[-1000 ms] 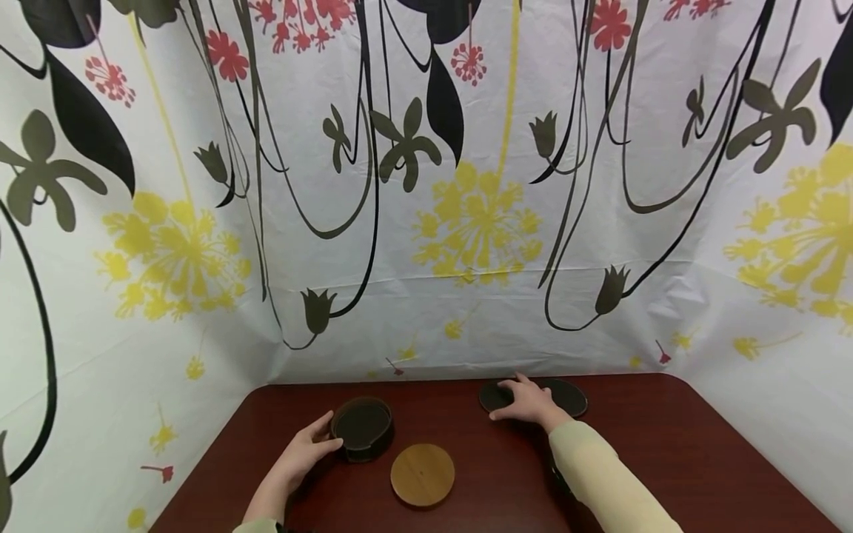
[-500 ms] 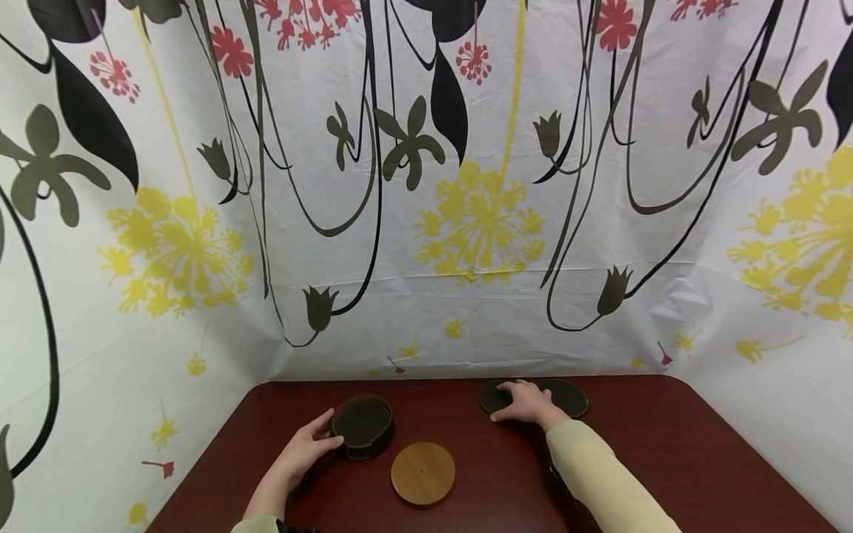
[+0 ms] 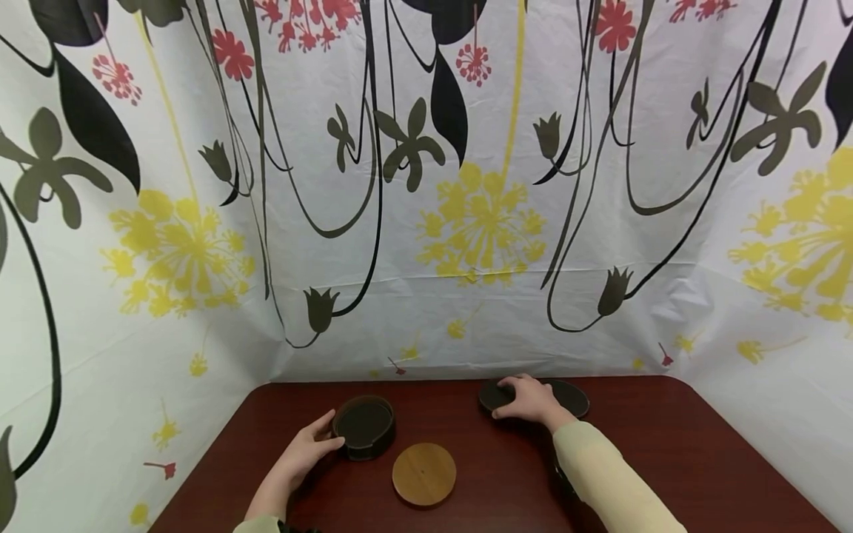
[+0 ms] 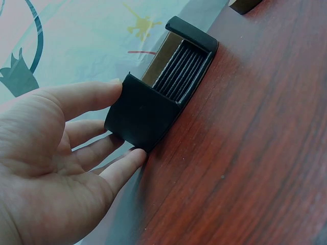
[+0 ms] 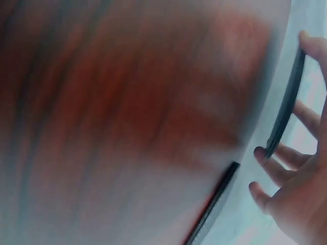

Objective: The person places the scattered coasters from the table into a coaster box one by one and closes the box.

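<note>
My left hand (image 3: 300, 451) holds the outer side of a round black coaster holder (image 3: 363, 452) on the left of the table. In the left wrist view, its fingers and thumb spread around the curved wall (image 4: 138, 115), and a stack of several black coasters (image 4: 180, 70) shows through the holder's side gap. At the back right, my right hand (image 3: 529, 400) grips a round black coaster (image 5: 287, 102) across its opposite edges. The right wrist view has this coaster tilted and off the tabletop. A second black coaster (image 3: 573, 398) lies flat just to its right.
A round wooden disc (image 3: 424, 474) lies on the dark red table (image 3: 480, 474) between the hands, to the right of the holder. A white flower-patterned cloth (image 3: 413, 311) hangs right behind the table's back edge and along both sides.
My right thumb and fingers have drawn in slightly on the left black coaster. The left hand, holder and wooden disc keep their places.
</note>
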A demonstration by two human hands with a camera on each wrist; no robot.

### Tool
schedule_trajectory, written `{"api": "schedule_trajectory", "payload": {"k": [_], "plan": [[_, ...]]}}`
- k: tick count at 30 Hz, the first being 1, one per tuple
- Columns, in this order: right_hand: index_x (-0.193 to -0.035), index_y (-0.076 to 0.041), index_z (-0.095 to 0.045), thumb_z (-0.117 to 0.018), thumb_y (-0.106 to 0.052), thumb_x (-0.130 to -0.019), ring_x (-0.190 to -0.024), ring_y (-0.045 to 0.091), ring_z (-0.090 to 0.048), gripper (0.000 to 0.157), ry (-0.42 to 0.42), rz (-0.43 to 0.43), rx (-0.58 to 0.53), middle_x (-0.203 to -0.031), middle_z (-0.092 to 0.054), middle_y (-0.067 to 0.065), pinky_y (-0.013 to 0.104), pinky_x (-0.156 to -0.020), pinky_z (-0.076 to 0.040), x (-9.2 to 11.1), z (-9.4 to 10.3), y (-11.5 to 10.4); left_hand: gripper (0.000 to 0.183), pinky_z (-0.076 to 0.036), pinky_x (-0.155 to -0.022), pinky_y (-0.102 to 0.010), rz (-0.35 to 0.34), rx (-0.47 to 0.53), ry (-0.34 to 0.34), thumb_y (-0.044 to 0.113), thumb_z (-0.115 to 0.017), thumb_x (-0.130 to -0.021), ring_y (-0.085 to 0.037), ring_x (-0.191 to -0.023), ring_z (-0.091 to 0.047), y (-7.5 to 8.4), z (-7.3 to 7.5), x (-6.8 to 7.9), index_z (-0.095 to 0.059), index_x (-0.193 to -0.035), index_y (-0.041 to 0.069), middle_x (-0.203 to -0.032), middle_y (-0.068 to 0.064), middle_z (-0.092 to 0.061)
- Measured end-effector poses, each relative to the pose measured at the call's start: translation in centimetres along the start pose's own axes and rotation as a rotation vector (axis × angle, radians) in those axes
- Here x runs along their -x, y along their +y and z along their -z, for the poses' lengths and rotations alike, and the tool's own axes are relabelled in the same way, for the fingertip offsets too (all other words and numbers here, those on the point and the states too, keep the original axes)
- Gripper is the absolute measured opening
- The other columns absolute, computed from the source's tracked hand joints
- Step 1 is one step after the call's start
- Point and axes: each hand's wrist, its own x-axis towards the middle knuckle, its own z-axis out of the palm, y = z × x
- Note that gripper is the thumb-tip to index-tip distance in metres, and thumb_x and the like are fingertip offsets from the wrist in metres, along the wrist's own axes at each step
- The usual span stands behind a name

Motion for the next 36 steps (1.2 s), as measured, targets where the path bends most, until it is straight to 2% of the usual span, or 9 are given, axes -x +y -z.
{"api": "schedule_trajectory", "payload": {"k": [4,10,16,23,30,36], "plan": [[-0.114,-0.028,-0.058,-0.065,-0.067,-0.057,-0.112,0.031,-0.042,0.070,0.030,0.061,-0.034,-0.125,-0.046,0.010,0.058,-0.081,-0.031,-0.1,0.7,0.0,0.075,-0.038,-0.089,-0.046,0.001,-0.008,0.003,0.026,-0.066,-0.079,-0.041,-0.122,-0.028,-0.1,0.1,0.0,-0.026,-0.140,0.009,-0.138,-0.025,-0.025],[-0.114,-0.029,-0.058,-0.064,-0.065,-0.061,-0.114,0.033,-0.041,0.065,0.053,0.162,-0.107,-0.128,-0.042,0.011,0.053,-0.086,-0.035,-0.5,2.0,-0.6,0.076,-0.040,-0.087,-0.045,0.005,-0.015,0.020,0.027,-0.067,-0.078,-0.042,-0.120,-0.031,-0.3,0.2,0.2,-0.027,-0.140,0.008,-0.136,-0.026,-0.027],[-0.115,-0.029,-0.057,-0.066,-0.059,-0.064,-0.114,0.030,-0.040,0.059,0.054,0.203,-0.163,-0.127,-0.041,0.008,0.049,-0.085,-0.037,-0.8,3.2,-1.9,0.076,-0.040,-0.087,-0.045,0.003,-0.007,0.028,0.026,-0.067,-0.078,-0.042,-0.120,-0.031,-0.3,0.2,0.3,-0.027,-0.140,0.008,-0.136,-0.027,-0.028],[-0.116,-0.034,-0.055,-0.067,-0.056,-0.067,-0.115,0.025,-0.038,0.056,0.065,0.219,-0.135,-0.129,-0.039,0.005,0.046,-0.088,-0.036,-1.4,4.1,-3.3,0.075,-0.040,-0.086,-0.045,-0.001,-0.004,0.031,0.025,-0.067,-0.078,-0.041,-0.119,-0.033,-0.2,0.2,0.2,-0.027,-0.140,0.008,-0.136,-0.026,-0.028],[-0.117,-0.033,-0.055,-0.061,-0.067,-0.063,-0.117,0.028,-0.037,0.064,0.054,0.249,-0.138,-0.132,-0.038,0.009,0.048,-0.087,-0.035,-1.5,4.2,-4.4,0.077,-0.040,-0.087,-0.045,-0.001,-0.013,0.030,0.027,-0.067,-0.077,-0.041,-0.119,-0.033,-0.3,0.1,0.1,-0.027,-0.140,0.008,-0.136,-0.026,-0.027],[-0.118,-0.034,-0.053,-0.060,-0.070,-0.061,-0.117,0.027,-0.036,0.067,0.023,0.275,-0.138,-0.133,-0.037,0.010,0.047,-0.087,-0.036,-1.5,3.2,-5.3,0.076,-0.039,-0.088,-0.046,-0.001,-0.012,0.009,0.027,-0.067,-0.078,-0.042,-0.121,-0.030,-0.1,-0.1,0.0,-0.026,-0.140,0.009,-0.138,-0.025,-0.024]]}}
